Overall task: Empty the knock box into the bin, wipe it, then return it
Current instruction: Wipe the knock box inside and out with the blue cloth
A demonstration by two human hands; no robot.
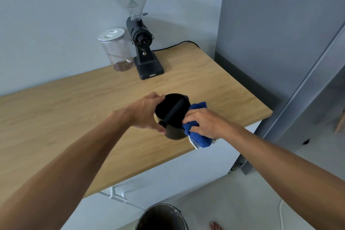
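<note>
The left hand [147,113] wraps the knock box [172,117] by its wall and rim, steadying it above the surface [74,110] near the front edge. The right hand [202,123] presses a blue cloth [197,136] against the box's right side. The box looks rigid and fairly light, with a smooth dark wall that may slip; the rim and wall seem the surest hold, while the bar across its mouth would hinder wiping inside. Below the box, on the floor, stands the bin [162,216]. Beyond the box sit a grinder [143,43] and a jar [116,50], well apart.
</note>
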